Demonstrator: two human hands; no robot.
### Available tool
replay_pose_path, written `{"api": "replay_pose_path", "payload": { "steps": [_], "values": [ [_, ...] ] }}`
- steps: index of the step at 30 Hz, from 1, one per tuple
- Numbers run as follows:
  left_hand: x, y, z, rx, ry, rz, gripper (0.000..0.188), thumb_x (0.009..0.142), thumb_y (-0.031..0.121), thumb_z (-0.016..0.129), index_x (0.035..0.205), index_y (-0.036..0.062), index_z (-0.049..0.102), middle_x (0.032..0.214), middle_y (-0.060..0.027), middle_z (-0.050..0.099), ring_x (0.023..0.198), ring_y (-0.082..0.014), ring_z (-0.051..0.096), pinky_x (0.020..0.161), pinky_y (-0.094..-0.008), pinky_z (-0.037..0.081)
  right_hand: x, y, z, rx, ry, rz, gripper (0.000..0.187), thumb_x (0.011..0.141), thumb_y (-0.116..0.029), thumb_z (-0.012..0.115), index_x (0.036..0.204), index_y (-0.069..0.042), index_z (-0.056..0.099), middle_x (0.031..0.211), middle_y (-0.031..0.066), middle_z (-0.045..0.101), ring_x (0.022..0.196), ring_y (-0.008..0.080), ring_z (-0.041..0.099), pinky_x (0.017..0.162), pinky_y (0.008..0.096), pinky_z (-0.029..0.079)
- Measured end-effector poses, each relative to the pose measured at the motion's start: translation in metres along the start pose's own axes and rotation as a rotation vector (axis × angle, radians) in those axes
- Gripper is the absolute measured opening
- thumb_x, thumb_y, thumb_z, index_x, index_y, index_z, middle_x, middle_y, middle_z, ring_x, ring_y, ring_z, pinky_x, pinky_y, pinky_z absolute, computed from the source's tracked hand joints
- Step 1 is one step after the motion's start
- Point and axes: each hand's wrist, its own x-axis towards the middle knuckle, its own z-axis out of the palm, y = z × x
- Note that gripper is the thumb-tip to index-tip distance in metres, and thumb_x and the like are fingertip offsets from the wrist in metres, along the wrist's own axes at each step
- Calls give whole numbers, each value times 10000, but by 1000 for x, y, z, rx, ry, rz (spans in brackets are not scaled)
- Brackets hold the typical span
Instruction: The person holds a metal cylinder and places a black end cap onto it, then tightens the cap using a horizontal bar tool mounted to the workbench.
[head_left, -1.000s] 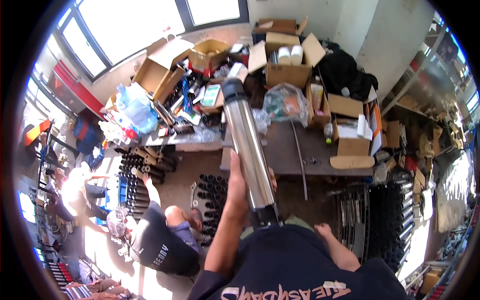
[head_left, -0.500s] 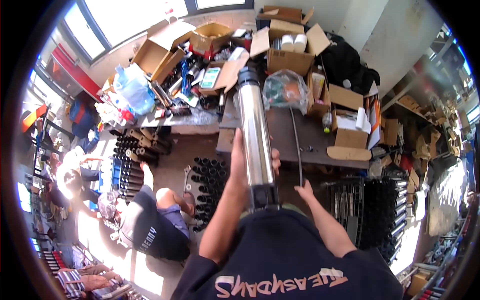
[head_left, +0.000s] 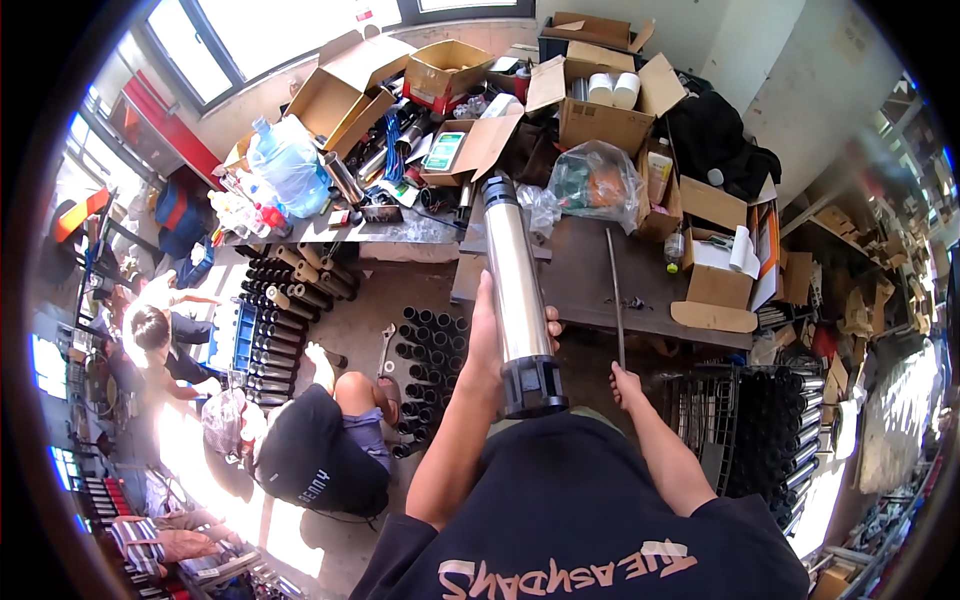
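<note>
Cluttered bench (head_left: pixel 585 290) ahead, my left hand (head_left: pixel 492 345) gripping the steel cylinder (head_left: pixel 515 280) upright, right hand (head_left: pixel 627 385) clenched round a thin rod (head_left: pixel 614 290).

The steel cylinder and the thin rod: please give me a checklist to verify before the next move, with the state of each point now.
1. Left hand wraps the steel cylinder: ok.
2. Black end cap is present on the cylinder's near end: ok.
3. Right hand grips the thin rod at its near end: ok.
4. Rod is apart from the cylinder: ok.
5. Table under the cylinder's far end is free of clutter: not ok, a plastic bag and boxes lie close.
6. Rod is straight: cannot tell.
</note>
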Motion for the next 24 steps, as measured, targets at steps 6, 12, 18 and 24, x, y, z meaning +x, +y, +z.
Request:
{"api": "replay_pose_path", "payload": {
  "steps": [6, 12, 18, 24],
  "values": [
    [-3, -8, -31, -40, 52, 78, 599, 953, 569, 528, 1169, 10, 518, 939, -165, 598, 770, -265, 639, 663, -417, 581, -80, 16, -1, -376, 504, -267, 729, 870, -665, 633, 683, 40, 625, 633, 114, 617, 623, 288, 604, 664, 438, 464],
    [0, -21, -66, -374, 56, -5, 557, 912, 443, 592, 1172, -44, 521, 1010, -172, 603, 851, -274, 636, 751, -387, 580, -132, 30, -30, -361, 442, -594, 623, 935, -526, 634, 658, 29, 584, 536, 127, 449, 501, 189, 452, 519, 400, 370],
    [49, 34, -56, -704, 250, 210, 515, 832, 298, 701, 1122, -100, 551, 1088, -232, 539, 942, -308, 593, 749, -353, 620, -160, -41, -47, -400, 260, -908, 458, 940, -317, 671, 672, 23, 522, 538, 117, 367, 491, 159, 360, 483, 377, 312],
    [109, 109, -27, -587, 339, 127, 389, 939, 395, 592, 1014, 16, 646, 971, -157, 650, 870, -313, 644, 753, -390, 626, -146, -157, -71, -662, 192, -1154, 422, 900, -319, 715, 693, 23, 580, 556, 191, 433, 475, 245, 386, 492, 395, 346]
  ]
}}
